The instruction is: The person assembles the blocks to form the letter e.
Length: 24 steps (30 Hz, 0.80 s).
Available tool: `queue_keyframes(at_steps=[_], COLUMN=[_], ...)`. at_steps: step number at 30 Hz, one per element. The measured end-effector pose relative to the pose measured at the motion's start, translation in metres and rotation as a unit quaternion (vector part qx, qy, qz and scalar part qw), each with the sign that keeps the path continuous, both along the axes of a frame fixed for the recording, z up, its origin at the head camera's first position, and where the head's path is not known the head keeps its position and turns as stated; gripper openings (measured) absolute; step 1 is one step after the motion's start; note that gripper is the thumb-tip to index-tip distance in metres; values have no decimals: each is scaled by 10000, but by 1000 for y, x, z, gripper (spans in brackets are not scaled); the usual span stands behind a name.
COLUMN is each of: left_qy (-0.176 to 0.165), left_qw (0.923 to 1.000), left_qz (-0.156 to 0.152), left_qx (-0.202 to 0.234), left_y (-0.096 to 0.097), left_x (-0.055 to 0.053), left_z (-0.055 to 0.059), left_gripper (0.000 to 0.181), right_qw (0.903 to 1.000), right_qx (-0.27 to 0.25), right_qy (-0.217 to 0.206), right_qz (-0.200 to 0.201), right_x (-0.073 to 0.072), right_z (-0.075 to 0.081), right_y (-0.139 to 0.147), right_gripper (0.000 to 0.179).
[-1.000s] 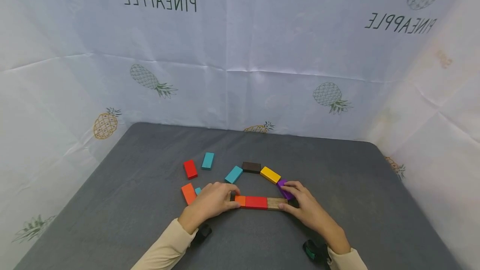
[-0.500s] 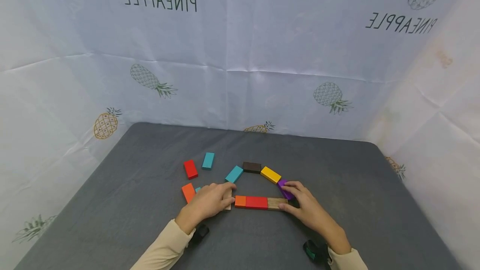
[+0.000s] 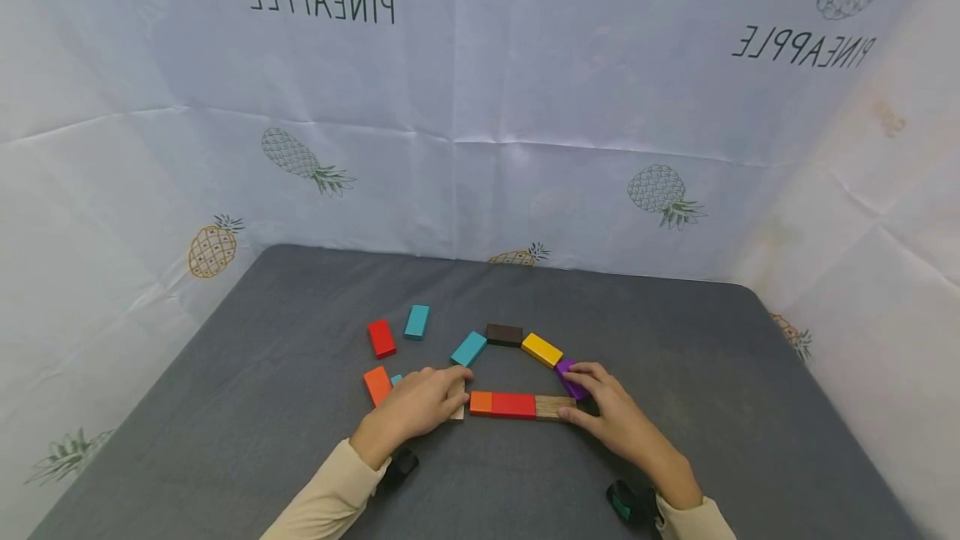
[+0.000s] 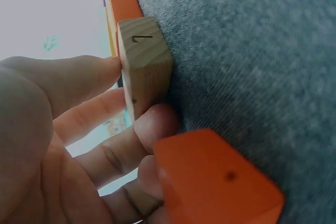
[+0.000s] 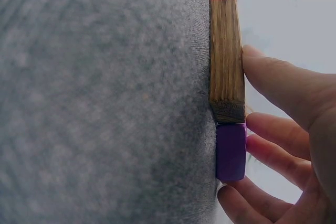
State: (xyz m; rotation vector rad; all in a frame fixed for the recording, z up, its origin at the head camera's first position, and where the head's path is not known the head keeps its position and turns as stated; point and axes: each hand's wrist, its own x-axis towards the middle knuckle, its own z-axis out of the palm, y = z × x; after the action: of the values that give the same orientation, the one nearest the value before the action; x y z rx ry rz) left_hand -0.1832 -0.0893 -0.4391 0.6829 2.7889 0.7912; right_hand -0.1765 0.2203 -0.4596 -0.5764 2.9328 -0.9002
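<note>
A light wooden block [image 4: 149, 72] with a dark mark sits between the thumb and fingers of my left hand [image 3: 414, 402], which pinches it at the left end of a straight row. That row holds an orange block [image 3: 481, 403], a red block [image 3: 513, 406] and a brown wooden block [image 3: 551, 407]. My right hand [image 3: 622, 423] rests at the row's other end. Its thumb touches the brown block and its loosely bent fingers touch a purple block [image 5: 231, 153], which abuts the brown one. Part of the light block is hidden under my left fingers in the head view.
Behind the row curve a teal block [image 3: 468, 349], a dark brown block [image 3: 504, 335] and a yellow block [image 3: 542, 350]. Loose to the left lie a red block [image 3: 382, 339], a teal block [image 3: 416, 322] and an orange block [image 3: 377, 386], all on the grey tabletop [image 3: 675, 332].
My left hand has shifted slightly left, away from the orange block, and the light wooden block now shows beneath its fingers. My right hand and the other blocks have stayed put.
</note>
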Motion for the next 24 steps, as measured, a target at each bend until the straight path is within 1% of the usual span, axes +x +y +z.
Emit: queue_keyframes(at_steps=[3,10,13,16,21,24], left_qy=[64,520,508,418,316,383], left_qw=[10000,9983,9979,9980,9988,9988], left_qz=[44,257,392,461,333,160], left_qx=[-18,32,39,-59,-175,-274], left_y=[-3,-16,-23,-31,-43,-49], left_x=[0,1,3,4,7,10], left_z=[3,16,20,22,22,24], left_gripper=[32,33,34,37,38,39], right_qw=[10000,10000,10000,10000,10000,10000], right_qx=[-4,-2,4,5,3,13], right_qy=[-8,-6,-23,-43,-49,-49], right_qz=[4,-19,-22,-17,-25,-30], right_x=[0,0,0,0,0,0], right_z=[0,1,2,2,1,1], right_y=[0,0,0,0,0,0], right_gripper=[54,54,54,54,54,54])
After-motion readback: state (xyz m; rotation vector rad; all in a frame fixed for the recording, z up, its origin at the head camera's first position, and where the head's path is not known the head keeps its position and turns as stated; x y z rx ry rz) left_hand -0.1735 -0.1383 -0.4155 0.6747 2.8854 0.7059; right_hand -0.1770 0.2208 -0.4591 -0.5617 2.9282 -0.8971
